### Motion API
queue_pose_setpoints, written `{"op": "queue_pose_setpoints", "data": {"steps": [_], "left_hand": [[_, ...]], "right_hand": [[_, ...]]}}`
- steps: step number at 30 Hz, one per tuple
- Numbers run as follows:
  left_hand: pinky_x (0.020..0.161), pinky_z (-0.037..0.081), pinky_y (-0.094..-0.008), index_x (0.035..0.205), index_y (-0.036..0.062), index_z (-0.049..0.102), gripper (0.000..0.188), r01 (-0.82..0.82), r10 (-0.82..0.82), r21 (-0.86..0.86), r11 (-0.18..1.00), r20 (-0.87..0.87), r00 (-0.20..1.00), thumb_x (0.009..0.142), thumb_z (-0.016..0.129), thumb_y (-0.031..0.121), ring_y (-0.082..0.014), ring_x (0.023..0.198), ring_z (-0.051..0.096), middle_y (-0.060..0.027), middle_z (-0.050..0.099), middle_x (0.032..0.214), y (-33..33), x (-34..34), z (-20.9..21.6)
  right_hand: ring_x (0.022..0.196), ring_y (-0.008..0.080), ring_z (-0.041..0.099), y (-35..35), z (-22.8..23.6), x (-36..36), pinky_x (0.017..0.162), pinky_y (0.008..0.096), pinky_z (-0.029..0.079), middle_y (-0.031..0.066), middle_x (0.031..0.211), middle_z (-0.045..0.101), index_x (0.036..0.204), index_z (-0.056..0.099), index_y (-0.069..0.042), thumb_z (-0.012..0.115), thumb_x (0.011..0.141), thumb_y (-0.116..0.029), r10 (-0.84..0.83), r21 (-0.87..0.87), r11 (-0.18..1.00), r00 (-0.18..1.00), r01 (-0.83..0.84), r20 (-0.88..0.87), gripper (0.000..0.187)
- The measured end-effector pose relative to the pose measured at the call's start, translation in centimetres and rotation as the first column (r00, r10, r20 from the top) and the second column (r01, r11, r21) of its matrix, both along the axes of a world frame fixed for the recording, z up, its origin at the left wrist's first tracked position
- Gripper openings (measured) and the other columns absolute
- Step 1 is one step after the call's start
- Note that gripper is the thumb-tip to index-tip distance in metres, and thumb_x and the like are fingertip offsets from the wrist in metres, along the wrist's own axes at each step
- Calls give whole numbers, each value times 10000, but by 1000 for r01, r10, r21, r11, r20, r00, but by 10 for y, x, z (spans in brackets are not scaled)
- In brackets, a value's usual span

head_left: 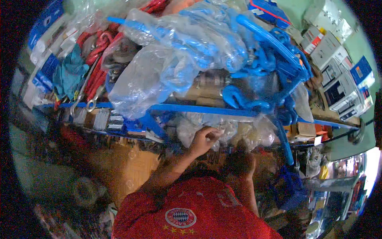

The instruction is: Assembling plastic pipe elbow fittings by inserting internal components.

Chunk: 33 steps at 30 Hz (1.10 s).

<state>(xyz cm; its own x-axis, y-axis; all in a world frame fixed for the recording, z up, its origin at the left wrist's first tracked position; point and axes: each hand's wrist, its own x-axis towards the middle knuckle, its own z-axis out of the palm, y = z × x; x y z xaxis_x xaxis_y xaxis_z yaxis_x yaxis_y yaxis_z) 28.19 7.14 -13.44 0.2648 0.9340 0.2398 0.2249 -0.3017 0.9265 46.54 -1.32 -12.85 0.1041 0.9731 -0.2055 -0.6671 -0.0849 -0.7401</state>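
My left hand is just below the front edge of a blue shelf. Its thumb and forefinger curl into a pinch on a crinkled clear plastic bag. Beside it, my right hand is in deep shadow under another clear bag with yellowish contents. The fingers of that hand are too dark to make out. What lies inside the bags is unclear.
Blue steel hooks and large plastic wrapping crowd the shelf above. A blue bar hangs down at the right. Red slings and teal gloves lie left; boxes stand right.
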Motion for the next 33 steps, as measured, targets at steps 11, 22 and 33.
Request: {"op": "queue_pose_setpoints", "data": {"steps": [11, 22, 33], "left_hand": [[841, 432, -290, 1031, -30, 526, 284, -363, 413, -202, 910, 530, 740, 756, 576, -79, -159, 948, 541, -81, 553, 1019, -97, -120, 101], [714, 442, -242, 991, 38, 573, 220, -729, 748, -228, 645, 381, 543, 775, 608, 57, -99, 784, 539, -33, 589, 861, -146, -202, 119], [709, 439, -260, 880, 14, 572, 122, -741, 756, -188, 645, 296, 584, 774, 610, 60, -88, 777, 529, -33, 591, 830, -151, -277, 120]], "right_hand": [[829, 142, 541, 20, 35, -84, 696, 279, 450, 61, 990, 569, 1144, 485, -37, 573, 803, -100, 441, 132, 847, 820, -515, 365, 358], [1001, 251, 521, 24, 94, -206, 881, 335, 390, 157, 1131, 529, 1152, 493, -8, 671, 730, -95, 322, 234, 404, 377, -884, 868, 466], [879, 369, 555, 43, 100, -349, 780, 390, 448, 202, 988, 556, 1012, 552, -13, 673, 706, -205, -61, 506, 271, 510, -819, 858, 381]]}}
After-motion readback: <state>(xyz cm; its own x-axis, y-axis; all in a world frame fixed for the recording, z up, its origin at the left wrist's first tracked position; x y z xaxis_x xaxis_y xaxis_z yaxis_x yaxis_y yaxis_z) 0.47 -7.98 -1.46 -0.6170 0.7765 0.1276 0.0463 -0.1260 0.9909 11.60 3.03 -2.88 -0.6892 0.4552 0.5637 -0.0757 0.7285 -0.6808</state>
